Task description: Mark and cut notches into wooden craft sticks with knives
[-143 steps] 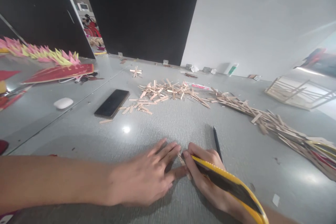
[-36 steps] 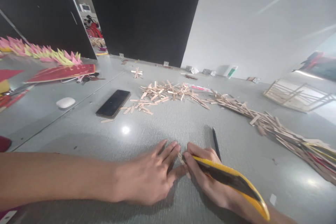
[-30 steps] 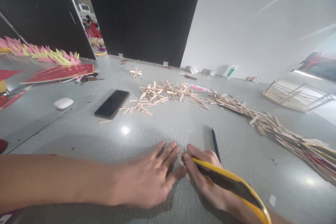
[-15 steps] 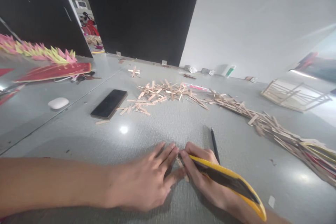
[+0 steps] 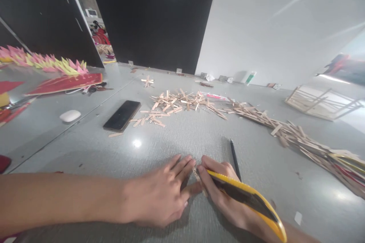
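My right hand (image 5: pixel 225 190) is closed round a yellow and black cutter (image 5: pixel 248 195), its front end down at a small wooden stick (image 5: pixel 196 174) on the grey table (image 5: pixel 159 148). Flat beside it lies my left hand (image 5: pixel 165 190), fingers spread, with fingertips and thumb pressing on the stick. Part of the stick is hidden under the fingers. A black pen (image 5: pixel 235 159) lies just beyond my right hand.
A pile of short sticks (image 5: pixel 176 102) lies ahead, with longer sticks (image 5: pixel 285 133) running to the right. A phone (image 5: pixel 122 115) and a white oval object (image 5: pixel 70 116) are at left. A stick frame (image 5: pixel 322 102) stands at far right.
The view has shifted slightly, so things at the left appear a little further right. Both hands keep nearly the same pose, with a slightly wider gap between their fingertips.
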`<state>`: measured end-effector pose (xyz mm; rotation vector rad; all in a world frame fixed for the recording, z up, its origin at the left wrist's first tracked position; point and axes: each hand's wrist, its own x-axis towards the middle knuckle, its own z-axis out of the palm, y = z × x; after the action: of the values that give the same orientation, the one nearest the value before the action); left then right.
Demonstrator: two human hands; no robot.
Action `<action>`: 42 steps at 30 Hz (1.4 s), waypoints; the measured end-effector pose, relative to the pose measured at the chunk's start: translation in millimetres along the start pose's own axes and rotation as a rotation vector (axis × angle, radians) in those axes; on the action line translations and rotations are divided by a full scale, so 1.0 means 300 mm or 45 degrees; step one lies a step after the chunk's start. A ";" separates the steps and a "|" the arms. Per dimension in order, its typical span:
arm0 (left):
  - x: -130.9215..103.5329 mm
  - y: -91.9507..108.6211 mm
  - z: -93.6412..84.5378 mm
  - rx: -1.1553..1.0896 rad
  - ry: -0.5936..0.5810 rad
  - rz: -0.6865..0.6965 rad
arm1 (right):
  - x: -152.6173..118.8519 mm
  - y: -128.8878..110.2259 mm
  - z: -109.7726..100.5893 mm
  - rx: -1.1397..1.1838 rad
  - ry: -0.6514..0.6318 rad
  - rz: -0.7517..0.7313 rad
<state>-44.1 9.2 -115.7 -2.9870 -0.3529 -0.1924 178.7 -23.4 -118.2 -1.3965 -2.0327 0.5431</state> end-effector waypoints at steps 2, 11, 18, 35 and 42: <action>0.002 -0.001 -0.009 -0.014 -0.021 -0.007 | -0.005 0.007 0.005 -0.022 -0.061 0.022; 0.003 -0.003 -0.008 0.012 -0.069 0.007 | -0.014 0.013 -0.013 -0.056 -0.186 0.094; -0.002 -0.035 0.027 -0.295 0.148 -0.029 | -0.004 0.023 -0.023 0.048 -0.184 0.150; 0.001 -0.084 -0.027 -0.751 0.154 -0.479 | -0.035 0.014 0.005 0.338 0.102 0.146; -0.019 -0.104 -0.062 -0.954 0.030 -0.574 | -0.032 0.042 0.026 0.411 0.040 0.134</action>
<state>-59.0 35.3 -94.8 -3.5541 -1.1851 -0.4982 184.6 -27.6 -134.2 -1.3099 -1.7597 0.8475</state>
